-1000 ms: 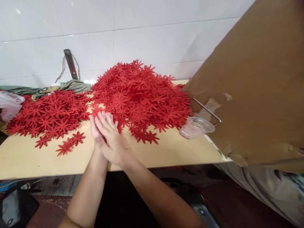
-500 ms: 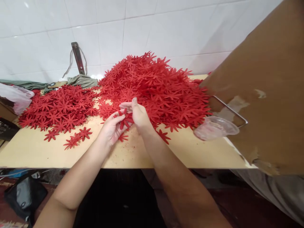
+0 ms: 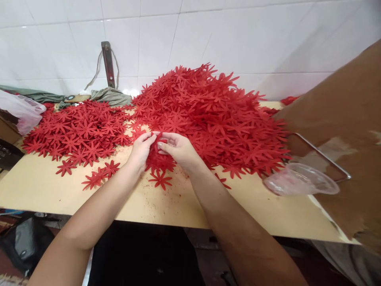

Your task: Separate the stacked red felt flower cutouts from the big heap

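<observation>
1. Now both hands meet at the near edge of the large heap of red flower cutouts [image 3: 208,115], which rises in the middle of the pale wooden surface [image 3: 166,206] against the white tiled wall [image 3: 208,35].
2. The left hand [image 3: 141,149] has its grip curled nearly closed, with fingertips pinched on a small bunch of cutouts [image 3: 157,159] from the left.
3. The right hand [image 3: 178,149] mirrors it, its grip closed on the same bunch from the right, thumb on top.
4. That bunch sits on the surface, touching the foot of the large heap.
5. One single cutout [image 3: 160,180] lies flat just in front of the bunch, toward the person.
6. A flatter spread of cutouts [image 3: 77,131] covers the left part of the surface, apart from the hands, with a few strays [image 3: 98,176] nearer the front edge.
7. Behind the spread lie a crumpled greenish cloth [image 3: 110,95] and a dark metal bar [image 3: 108,63] leaning on the wall.
8. A thin plastic bag [image 3: 20,111] sits at the far left.
9. At the right, a clear plastic cup [image 3: 300,180] lies tipped on its side beside a large brown board [image 3: 342,119], with a metal wire loop [image 3: 324,159] just behind the cup.
</observation>
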Available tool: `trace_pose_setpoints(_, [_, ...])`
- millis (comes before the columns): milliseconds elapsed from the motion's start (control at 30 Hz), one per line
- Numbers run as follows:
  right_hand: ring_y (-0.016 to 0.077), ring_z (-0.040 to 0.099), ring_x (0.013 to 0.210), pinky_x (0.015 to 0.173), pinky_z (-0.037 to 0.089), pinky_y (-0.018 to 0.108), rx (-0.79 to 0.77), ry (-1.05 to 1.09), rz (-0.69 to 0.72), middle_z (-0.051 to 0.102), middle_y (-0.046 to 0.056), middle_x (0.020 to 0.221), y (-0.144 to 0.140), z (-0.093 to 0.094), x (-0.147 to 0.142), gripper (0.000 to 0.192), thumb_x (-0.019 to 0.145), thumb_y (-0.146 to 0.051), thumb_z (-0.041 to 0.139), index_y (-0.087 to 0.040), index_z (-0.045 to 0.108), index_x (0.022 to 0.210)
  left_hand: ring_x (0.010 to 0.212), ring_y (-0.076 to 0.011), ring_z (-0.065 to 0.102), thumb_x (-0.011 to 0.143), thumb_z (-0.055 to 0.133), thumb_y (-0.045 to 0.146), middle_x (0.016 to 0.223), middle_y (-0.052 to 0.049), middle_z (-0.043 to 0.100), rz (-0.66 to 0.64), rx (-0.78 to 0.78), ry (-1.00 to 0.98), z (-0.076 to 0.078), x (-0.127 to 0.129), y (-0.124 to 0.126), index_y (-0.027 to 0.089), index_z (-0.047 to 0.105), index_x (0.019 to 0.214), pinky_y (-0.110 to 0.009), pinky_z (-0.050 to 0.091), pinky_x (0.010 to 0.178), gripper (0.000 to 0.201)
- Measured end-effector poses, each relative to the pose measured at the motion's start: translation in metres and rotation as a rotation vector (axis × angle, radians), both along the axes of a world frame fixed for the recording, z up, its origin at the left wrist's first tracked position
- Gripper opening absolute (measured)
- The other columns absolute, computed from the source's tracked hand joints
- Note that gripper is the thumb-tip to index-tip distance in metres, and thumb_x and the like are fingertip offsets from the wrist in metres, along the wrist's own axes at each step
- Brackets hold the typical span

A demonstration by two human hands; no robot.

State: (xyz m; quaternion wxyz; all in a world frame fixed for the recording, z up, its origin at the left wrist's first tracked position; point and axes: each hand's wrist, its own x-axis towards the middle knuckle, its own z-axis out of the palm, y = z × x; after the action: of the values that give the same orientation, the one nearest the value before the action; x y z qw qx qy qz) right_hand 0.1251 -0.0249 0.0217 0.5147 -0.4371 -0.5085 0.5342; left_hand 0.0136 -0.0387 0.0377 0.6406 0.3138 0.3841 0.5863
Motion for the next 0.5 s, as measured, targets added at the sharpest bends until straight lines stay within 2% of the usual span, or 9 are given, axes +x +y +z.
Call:
trace_pose_setpoints(100, [0.0109, 0.057, 0.063, 0.072, 0.053, 0.032, 0.002, 0.006, 0.034, 0.065, 0.001, 0.073, 0.004, 0.001, -0.007, 0.044, 0.046, -0.034, 0.08, -0.016, 0.062, 0.082, 0.07, -0.0096, 0.058, 0.074, 0.058, 0.016, 0.073, 0.001, 0.064, 0.037, 0.011, 0.072, -0.005, -0.007, 0.003, 0.016, 0.065, 0.079, -0.024, 0.045, 0.08, 0.009])
trace_pose_setpoints(267, [0.0114, 0.059, 0.068, 0.072, 0.05, 0.028, 0.063, -0.005, 0.013, 0.065, -0.001, 0.074, 0.004, -0.004, -0.012, 0.037, 0.05, -0.03, 0.079, -0.018, 0.062, 0.081, 0.075, -0.0087, 0.054, 0.072, 0.058, 0.01, 0.078, 0.001, 0.06, 0.11, 0.119, 0.211, -0.01, -0.01, 0.006, 0.016, 0.065, 0.083, -0.023, 0.042, 0.079, 0.014])
trace_pose_setpoints(400, [0.0108, 0.057, 0.064, 0.066, 0.048, 0.027, 0.106, -0.029, 0.014, 0.064, -0.001, 0.071, 0.003, -0.005, -0.007, 0.033, 0.057, -0.034, 0.076, -0.019, 0.062, 0.082, 0.075, -0.009, 0.053, 0.074, 0.058, 0.014, 0.08, 0.0, 0.06, 0.13, 0.149, 0.294, -0.012, -0.007, 0.006, 0.015, 0.063, 0.084, -0.023, 0.043, 0.077, 0.011])
trace_pose_setpoints(500, [0.01, 0.054, 0.061, 0.063, 0.046, 0.026, 0.118, -0.029, -0.016, 0.061, -0.001, 0.066, 0.002, -0.005, -0.004, 0.029, 0.059, -0.036, 0.075, -0.018, 0.06, 0.076, 0.079, -0.0097, 0.054, 0.074, 0.059, 0.014, 0.084, -0.002, 0.061, 0.151, 0.195, 0.379, -0.014, -0.005, 0.004, 0.015, 0.063, 0.083, -0.023, 0.042, 0.079, 0.01])
